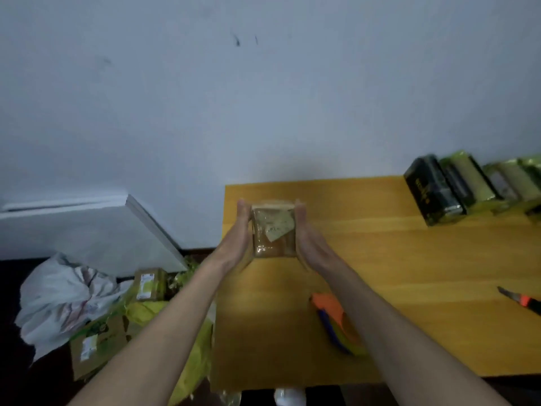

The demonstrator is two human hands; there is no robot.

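Note:
A small brown cardboard box [273, 228], wrapped in clear tape with a pale label on top, is held above the far left part of the yellow wooden table [409, 259]. My left hand [237, 238] presses flat against its left side with straight fingers. My right hand [308, 238] presses the right side the same way. The box sits between the two palms.
A row of dark and green packaged boxes [468, 189] stands at the table's far right. An orange-and-blue tool [333, 320] lies near my right forearm, a utility knife [521, 300] at the right edge. Cardboard parcels [149, 284], yellow-green bags and white cloth [64, 297] crowd the floor left.

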